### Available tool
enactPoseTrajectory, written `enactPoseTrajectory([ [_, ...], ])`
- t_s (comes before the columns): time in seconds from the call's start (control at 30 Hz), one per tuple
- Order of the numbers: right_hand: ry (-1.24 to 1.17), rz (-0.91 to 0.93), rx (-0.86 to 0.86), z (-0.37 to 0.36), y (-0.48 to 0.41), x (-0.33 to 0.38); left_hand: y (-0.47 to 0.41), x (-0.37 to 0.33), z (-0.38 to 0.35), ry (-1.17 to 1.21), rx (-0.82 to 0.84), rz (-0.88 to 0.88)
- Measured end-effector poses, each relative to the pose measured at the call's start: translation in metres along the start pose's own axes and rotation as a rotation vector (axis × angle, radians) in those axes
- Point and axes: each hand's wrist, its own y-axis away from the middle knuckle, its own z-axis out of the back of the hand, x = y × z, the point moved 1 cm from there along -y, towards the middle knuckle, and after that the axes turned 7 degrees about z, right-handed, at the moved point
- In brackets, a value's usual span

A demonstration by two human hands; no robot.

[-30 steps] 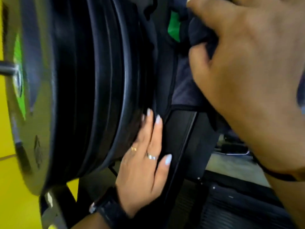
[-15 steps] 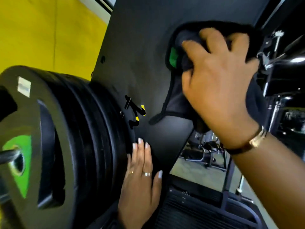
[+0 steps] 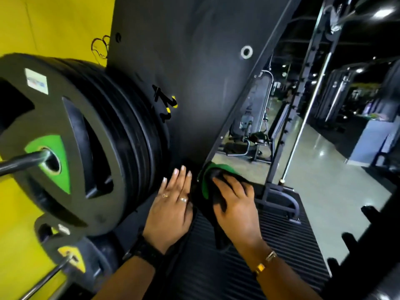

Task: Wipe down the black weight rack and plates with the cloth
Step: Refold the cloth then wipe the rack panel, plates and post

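Observation:
A tall black rack panel rises in the middle. Several black weight plates with a green hub hang on a steel peg at its left side. A smaller plate with a yellow hub hangs below them. My right hand presses a black cloth with a green patch against the panel's lower right edge. My left hand lies flat on the panel's lower part, fingers together, beside the innermost plate and just left of the cloth.
A yellow wall stands behind the plates. A ribbed black floor mat lies under my hands. To the right are a black upright frame, gym machines and shiny grey floor.
My right hand has swept the cloth down the panel from high up to its lower edge. My left hand has stayed flat near the plates. The view has pulled back.

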Motion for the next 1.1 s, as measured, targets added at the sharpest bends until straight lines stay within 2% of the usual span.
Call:
enactPoseTrajectory([
  [0.13, -0.165, -0.324, 0.214, 0.021, 0.062, -0.011, 0.055, -0.021, 0.008, 0.070, 0.130, 0.063],
  [0.2, -0.204, -0.398, 0.309, 0.037, 0.092, -0.017, 0.080, -0.043, 0.014, 0.154, 0.170, 0.142],
  [0.3, -0.209, -0.457, 0.353, 0.066, 0.129, -0.022, 0.106, -0.090, 0.023, 0.213, 0.198, 0.201],
  [0.37, -0.171, -0.490, 0.359, 0.089, 0.151, -0.028, 0.114, -0.126, 0.028, 0.219, 0.244, 0.147],
  [0.5, -0.025, -0.436, 0.395, 0.141, 0.194, -0.044, 0.123, -0.186, 0.033, 0.201, 0.301, 0.039],
  [0.8, -0.001, -0.642, 0.258, 0.278, 0.300, -0.064, 0.158, -0.312, 0.072, 0.342, 0.325, -0.091],
  [1.1, 0.042, -0.664, 0.069, 0.337, 0.323, -0.062, 0.163, -0.368, 0.100, 0.408, 0.298, -0.151],
])
